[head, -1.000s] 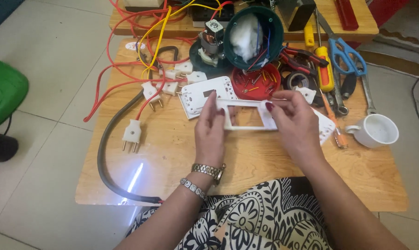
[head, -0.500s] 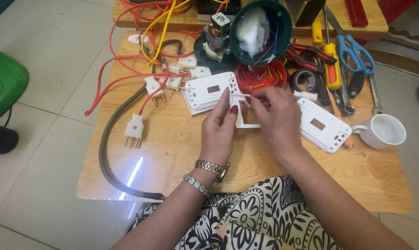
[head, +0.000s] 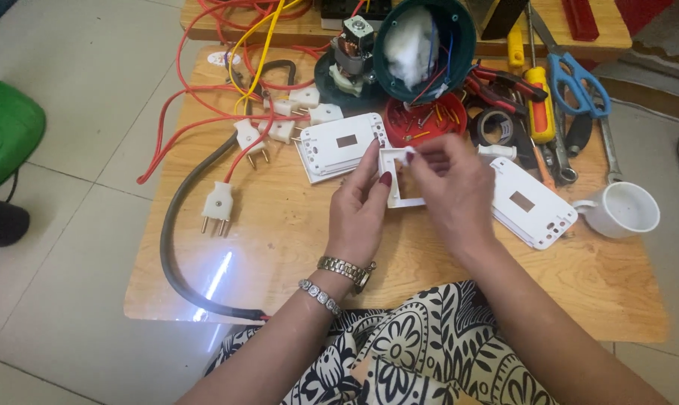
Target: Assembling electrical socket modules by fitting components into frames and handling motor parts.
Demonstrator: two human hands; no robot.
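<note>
**Both hands on a white frame**

While the left hand (head: 362, 206) pinches the white plastic frame (head: 396, 180) along its left edge, the right hand (head: 452, 184) closes its fingers on the frame's top right corner. Held just above the wooden table (head: 294, 232), the frame sits between two white switch plates (head: 338, 146), with a white cup (head: 624, 210) well to the right.

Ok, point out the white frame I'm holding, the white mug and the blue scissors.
white frame (head: 396, 201), head view, lower left corner.
white mug (head: 629, 211), head view, inner bowl.
blue scissors (head: 577, 82), head view, handle loops.
</note>
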